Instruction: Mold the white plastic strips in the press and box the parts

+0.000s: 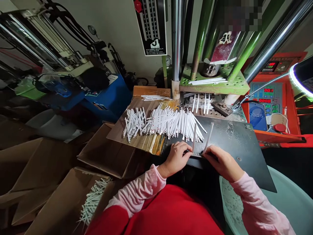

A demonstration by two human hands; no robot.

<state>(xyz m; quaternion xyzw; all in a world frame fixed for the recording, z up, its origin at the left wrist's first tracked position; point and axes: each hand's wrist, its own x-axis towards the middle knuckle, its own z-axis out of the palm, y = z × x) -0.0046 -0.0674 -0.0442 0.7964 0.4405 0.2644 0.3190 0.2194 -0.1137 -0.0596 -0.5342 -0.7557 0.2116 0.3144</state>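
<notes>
At the near edge of the table, your left hand and right hand, apart, pinch the left strip and right strip by their near ends, a sound hold, since such thin pieces look light, fairly stiff and perhaps slick.

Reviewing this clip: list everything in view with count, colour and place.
heaped strips: too many to count, white, tabletop
held strips: two, white, one per hand
black tabletop: one, black, centre
press: one, green and silver, behind tabletop
signboard: one, black, top centre
control box: one, orange-red, right
phone: one, blue screen, against control box
lamp: one, white light, right edge
tub: one, pale green, lower right
cardboard boxes: several, brown, lower left
blue machine: one, blue, left background
sleeves: two, pink, lower centre
hands: two, bare, tabletop's near edge
</notes>
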